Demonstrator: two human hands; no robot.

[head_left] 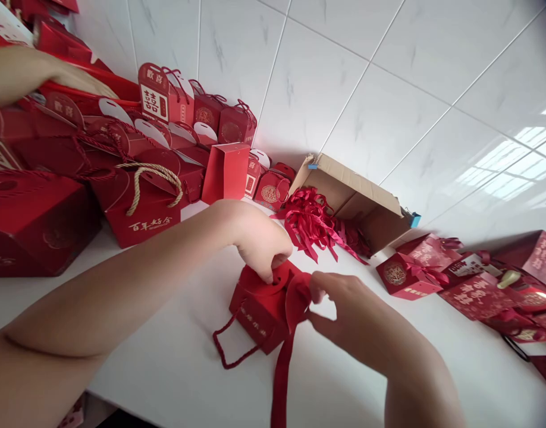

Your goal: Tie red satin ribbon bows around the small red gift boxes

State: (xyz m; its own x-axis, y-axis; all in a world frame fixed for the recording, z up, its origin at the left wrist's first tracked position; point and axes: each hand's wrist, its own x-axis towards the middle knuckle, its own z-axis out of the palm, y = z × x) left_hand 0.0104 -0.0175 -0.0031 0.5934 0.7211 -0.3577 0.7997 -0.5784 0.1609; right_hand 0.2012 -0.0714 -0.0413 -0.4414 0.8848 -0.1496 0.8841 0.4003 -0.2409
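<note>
At a white bench (175,362) against a tiled wall, a person works on a small red gift box (257,314) standing just in front of them at the middle of the bench. The left hand (260,239) is curled over the box's top, fingertips pressed onto its flap. The right hand (344,309) pinches a red ribbon (282,362) between thumb and fingers, right beside the box; the ribbon's tail hangs towards the bench edge. A red cord handle (226,352) loops out from the box's left side. Behind, an open cardboard carton (362,199) lies tipped, spilling loose red ribbons (312,223). Larger red boxes (139,208) crowd the left, and ribboned boxes (409,274) lie to the right.
</note>
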